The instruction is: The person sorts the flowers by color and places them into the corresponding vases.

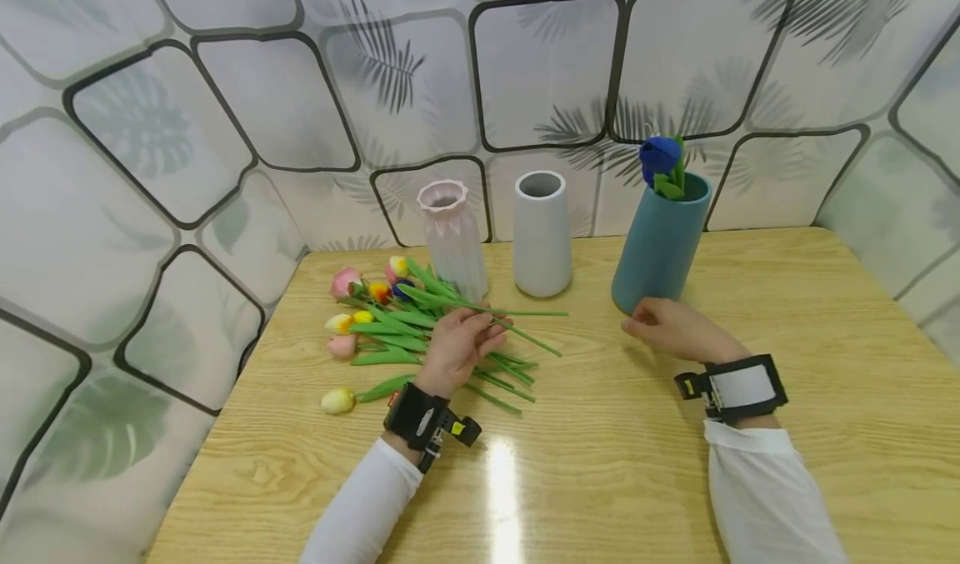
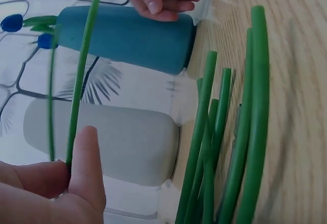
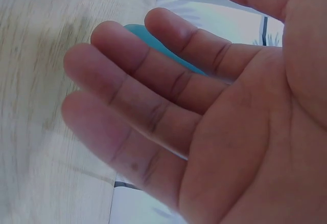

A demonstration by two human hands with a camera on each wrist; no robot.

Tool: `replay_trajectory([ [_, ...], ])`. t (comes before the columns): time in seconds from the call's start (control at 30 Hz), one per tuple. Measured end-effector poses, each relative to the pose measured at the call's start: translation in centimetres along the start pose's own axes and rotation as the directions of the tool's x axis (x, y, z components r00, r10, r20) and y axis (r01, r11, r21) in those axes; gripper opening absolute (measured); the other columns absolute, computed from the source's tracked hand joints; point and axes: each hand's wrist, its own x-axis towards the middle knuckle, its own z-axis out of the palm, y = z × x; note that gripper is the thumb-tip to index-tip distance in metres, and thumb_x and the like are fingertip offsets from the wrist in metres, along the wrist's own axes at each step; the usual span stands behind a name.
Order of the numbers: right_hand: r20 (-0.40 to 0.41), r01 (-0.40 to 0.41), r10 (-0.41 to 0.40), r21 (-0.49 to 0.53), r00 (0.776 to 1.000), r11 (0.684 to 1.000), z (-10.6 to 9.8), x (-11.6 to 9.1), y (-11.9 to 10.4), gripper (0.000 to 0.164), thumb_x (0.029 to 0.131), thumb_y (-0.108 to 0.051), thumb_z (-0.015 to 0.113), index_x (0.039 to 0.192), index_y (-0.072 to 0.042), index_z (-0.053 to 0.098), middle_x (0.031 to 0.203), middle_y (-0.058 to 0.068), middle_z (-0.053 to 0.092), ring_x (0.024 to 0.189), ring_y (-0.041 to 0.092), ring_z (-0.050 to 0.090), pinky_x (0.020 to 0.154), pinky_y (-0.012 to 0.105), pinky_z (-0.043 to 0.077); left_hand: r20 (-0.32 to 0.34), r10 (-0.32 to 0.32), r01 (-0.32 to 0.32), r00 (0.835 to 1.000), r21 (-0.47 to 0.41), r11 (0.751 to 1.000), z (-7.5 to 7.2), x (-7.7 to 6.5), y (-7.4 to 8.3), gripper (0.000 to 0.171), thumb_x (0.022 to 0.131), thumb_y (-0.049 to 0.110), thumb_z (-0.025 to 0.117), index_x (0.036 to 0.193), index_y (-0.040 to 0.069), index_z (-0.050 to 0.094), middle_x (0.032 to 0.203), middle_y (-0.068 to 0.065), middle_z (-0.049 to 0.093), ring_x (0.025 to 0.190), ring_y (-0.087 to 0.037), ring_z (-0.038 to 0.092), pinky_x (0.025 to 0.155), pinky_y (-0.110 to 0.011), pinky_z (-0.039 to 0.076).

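Green stems (image 2: 82,78) | pinched by left hand (image 1: 459,347) between thumb and fingers, ends pointing right above worktop (image 1: 600,464) | right hand (image 1: 678,331): fingers relaxed, empty, at near side of teal vase (image 1: 660,243)

The lower ends of the blue flowers (image 1: 661,156) are hidden inside the teal vase (image 1: 654,252). Overhead, the left hand's grip (image 1: 459,349) covers part of the green stems (image 1: 534,313); in its wrist view, their bloom ends are out of frame and one stem is blurred. The right hand's grip (image 3: 225,132), cut off at the right edge, hides most of that vase in its wrist view.
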Motion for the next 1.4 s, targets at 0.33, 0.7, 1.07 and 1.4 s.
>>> replay_trajectory([
  [0.33, -0.008, 0.017, -0.017, -0.011, 1.0, 1.0, 0.0, 0.3, -0.3, 0.038, 0.102, -0.03, 0.056, 0.111, 0.006, 0.061, 0.099, 0.017, 0.067, 0.078, 0.019, 0.06, 0.067, 0.036, 0.05, 0.108, 0.154, -0.123, 0.982, -0.248, 0.961, 1.0, -0.5, 0.7, 0.02, 0.107, 0.006, 0.04, 0.123, 0.01, 0.052, 0.099, -0.001, 0.063, 0.083, -0.008, 0.065, 0.075, -0.016, 0.054],
  [0.7, -0.014, 0.01, -0.011, -0.043, 1.0, 0.999, 0.4, 0.5, -0.3, 0.037, 0.102, -0.032, 0.056, 0.112, 0.003, 0.063, 0.103, 0.018, 0.068, 0.084, 0.023, 0.064, 0.069, 0.038, 0.052, -0.001, 0.233, -0.207, 0.973, -0.459, 0.864, 3.0, -1.3, 1.3, 0.022, 0.106, 0.017, 0.045, 0.09, 0.014, 0.059, 0.082, 0.002, 0.058, 0.066, -0.003, 0.059, 0.062, -0.012, 0.05],
  [1.07, -0.077, 0.034, -0.037, -0.045, 0.996, 0.998, 1.0, 1.0, -0.8, 0.03, 0.101, -0.029, 0.058, 0.107, 0.0, 0.064, 0.093, 0.011, 0.067, 0.075, 0.018, 0.058, 0.066, 0.035, 0.049, -0.084, 0.29, -0.297, 0.953, -0.432, 0.851, 6.1, -0.5, 2.3, 0.023, 0.109, 0.02, 0.037, 0.117, 0.007, 0.054, 0.096, -0.001, 0.054, 0.074, -0.005, 0.057, 0.068, -0.013, 0.051],
  [1.4, -0.26, 0.067, -0.034, 0.119, 0.965, 0.991, 2.8, 4.4, -3.2, 0.04, 0.101, -0.025, 0.057, 0.129, 0.003, 0.052, 0.112, 0.022, 0.063, 0.095, 0.034, 0.064, 0.079, 0.047, 0.052, -0.154, 0.617, -0.622, 0.772, 0.019, 0.783, 7.3, 0.9, 3.1, 0.031, 0.108, 0.017, 0.04, 0.128, -0.004, 0.051, 0.111, -0.012, 0.058, 0.094, -0.024, 0.063, 0.084, -0.031, 0.056],
])
